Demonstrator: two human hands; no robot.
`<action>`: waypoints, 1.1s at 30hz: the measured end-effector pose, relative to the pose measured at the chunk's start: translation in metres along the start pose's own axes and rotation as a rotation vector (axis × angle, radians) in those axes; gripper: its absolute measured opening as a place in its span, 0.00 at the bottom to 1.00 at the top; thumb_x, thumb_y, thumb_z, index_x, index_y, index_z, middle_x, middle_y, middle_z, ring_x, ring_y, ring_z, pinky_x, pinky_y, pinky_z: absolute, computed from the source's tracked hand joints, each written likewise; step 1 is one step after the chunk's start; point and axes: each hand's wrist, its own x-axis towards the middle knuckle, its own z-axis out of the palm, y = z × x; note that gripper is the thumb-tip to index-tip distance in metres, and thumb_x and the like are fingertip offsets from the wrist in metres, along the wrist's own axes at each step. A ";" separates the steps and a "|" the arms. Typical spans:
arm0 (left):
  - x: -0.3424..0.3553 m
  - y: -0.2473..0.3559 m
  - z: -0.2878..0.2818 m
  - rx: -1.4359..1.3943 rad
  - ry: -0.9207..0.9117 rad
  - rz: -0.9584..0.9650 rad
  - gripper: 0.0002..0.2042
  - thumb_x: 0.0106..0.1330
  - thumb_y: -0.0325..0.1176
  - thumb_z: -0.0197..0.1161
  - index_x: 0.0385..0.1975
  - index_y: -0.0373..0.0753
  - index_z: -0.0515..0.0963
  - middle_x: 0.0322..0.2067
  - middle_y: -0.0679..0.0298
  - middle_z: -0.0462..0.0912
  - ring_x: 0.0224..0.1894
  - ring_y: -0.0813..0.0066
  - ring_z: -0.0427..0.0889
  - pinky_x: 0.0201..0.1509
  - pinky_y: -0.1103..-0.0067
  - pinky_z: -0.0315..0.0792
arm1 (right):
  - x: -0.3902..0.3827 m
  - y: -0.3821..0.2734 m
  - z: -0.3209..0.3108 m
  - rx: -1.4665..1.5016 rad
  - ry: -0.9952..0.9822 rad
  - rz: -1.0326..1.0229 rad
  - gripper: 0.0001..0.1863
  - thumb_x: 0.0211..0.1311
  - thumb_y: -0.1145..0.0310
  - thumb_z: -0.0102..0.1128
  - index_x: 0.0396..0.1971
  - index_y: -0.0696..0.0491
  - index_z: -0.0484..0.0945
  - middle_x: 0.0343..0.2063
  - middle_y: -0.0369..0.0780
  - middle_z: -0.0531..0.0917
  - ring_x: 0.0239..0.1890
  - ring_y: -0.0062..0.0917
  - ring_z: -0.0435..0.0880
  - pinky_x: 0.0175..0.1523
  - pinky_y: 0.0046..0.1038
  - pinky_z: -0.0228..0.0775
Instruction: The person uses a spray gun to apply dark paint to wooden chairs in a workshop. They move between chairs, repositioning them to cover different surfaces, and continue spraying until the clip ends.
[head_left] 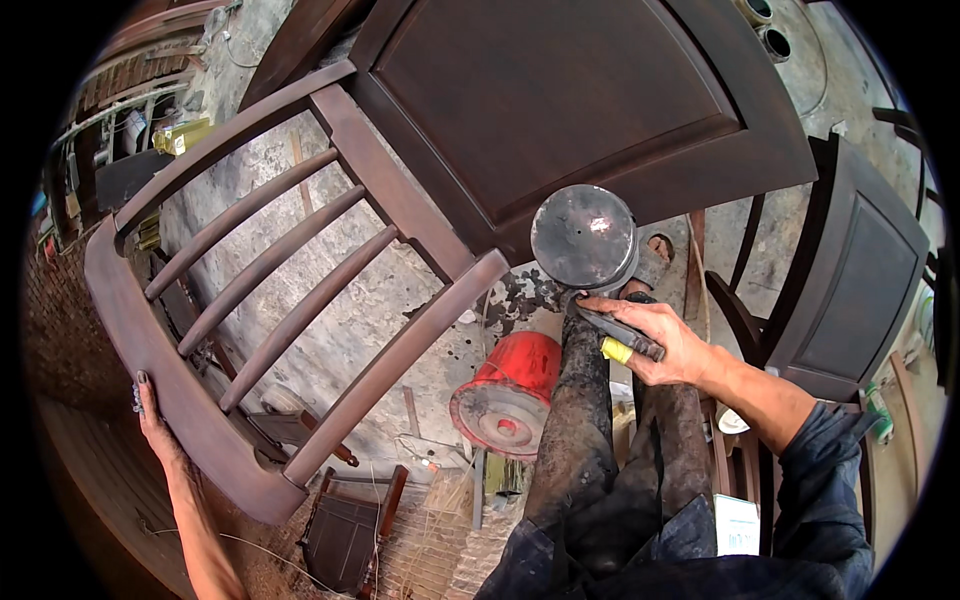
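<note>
Slatted frame [300,292], dark reddish-brown wood, three rounded bars visible between its rails: left of centre, its upper end meeting the panelled board [560,90] in view, any joint between them not discernible. Left hand [160,430]: at the frame's outer rail, gripping the edge, some fingers hidden. Right hand [655,340]: closed on a dark flat pad [625,334], with a yellow piece [617,350] beneath the fingers; held over the person's legs, apart from the frame. Containers: one round can [585,238], metallic side, dark top with a bright reflection, near the sandalled foot [655,260]; lid or dark contents, cannot tell. One red bucket [508,390], scuffed, its round grey-smeared face with red centre toward the viewer; interior not visible. Two cylindrical pots [774,43], upper right, mouths showing, insides dark, contents indistinct. One yellowish tin [183,137], upper left, contents hidden. One green container [880,413], far right, pale marks on its side too small to make out. Printed matter: one white sheet or carton [737,525], lower right, beside the person's thigh, bearing blue print. Second panelled piece [850,275], dark, standing at right.
</note>
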 end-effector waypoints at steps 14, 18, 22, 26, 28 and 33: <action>0.000 0.002 0.000 -0.047 -0.028 -0.006 0.29 0.69 0.55 0.62 0.58 0.36 0.77 0.49 0.64 0.81 0.46 0.75 0.81 0.52 0.78 0.75 | 0.001 0.003 0.001 -0.008 0.024 -0.048 0.45 0.39 0.85 0.59 0.67 0.53 0.64 0.62 0.50 0.75 0.59 0.49 0.78 0.67 0.39 0.72; -0.004 0.005 0.004 -0.044 -0.019 -0.022 0.29 0.69 0.55 0.61 0.58 0.36 0.76 0.49 0.64 0.81 0.46 0.75 0.81 0.53 0.77 0.75 | 0.001 -0.001 0.000 0.008 0.023 0.021 0.41 0.39 0.85 0.59 0.63 0.58 0.68 0.63 0.50 0.75 0.60 0.48 0.78 0.66 0.38 0.72; -0.005 0.006 0.004 -0.029 -0.031 -0.035 0.29 0.69 0.55 0.61 0.58 0.36 0.76 0.48 0.64 0.81 0.46 0.75 0.81 0.53 0.77 0.75 | 0.000 -0.004 0.002 0.029 0.003 -0.012 0.42 0.39 0.84 0.59 0.64 0.57 0.67 0.63 0.50 0.74 0.62 0.47 0.77 0.68 0.40 0.71; -0.006 0.007 0.006 -0.029 -0.028 -0.009 0.29 0.69 0.55 0.61 0.58 0.35 0.77 0.48 0.64 0.81 0.46 0.75 0.81 0.53 0.77 0.75 | 0.002 -0.006 0.005 0.088 -0.032 -0.054 0.42 0.39 0.84 0.59 0.64 0.58 0.67 0.64 0.50 0.73 0.63 0.48 0.76 0.69 0.40 0.69; -0.005 0.005 0.004 -0.035 -0.034 -0.009 0.29 0.69 0.55 0.61 0.58 0.35 0.76 0.48 0.64 0.81 0.46 0.75 0.81 0.52 0.78 0.75 | 0.002 -0.006 0.005 0.086 -0.039 -0.053 0.41 0.39 0.85 0.59 0.63 0.58 0.67 0.64 0.50 0.73 0.63 0.47 0.76 0.69 0.40 0.69; -0.002 0.004 0.001 -0.023 -0.037 -0.024 0.29 0.69 0.55 0.61 0.59 0.36 0.76 0.49 0.64 0.81 0.46 0.75 0.81 0.53 0.77 0.75 | 0.002 -0.003 0.002 0.024 0.001 -0.004 0.41 0.39 0.85 0.59 0.62 0.59 0.68 0.63 0.49 0.74 0.62 0.47 0.76 0.68 0.39 0.70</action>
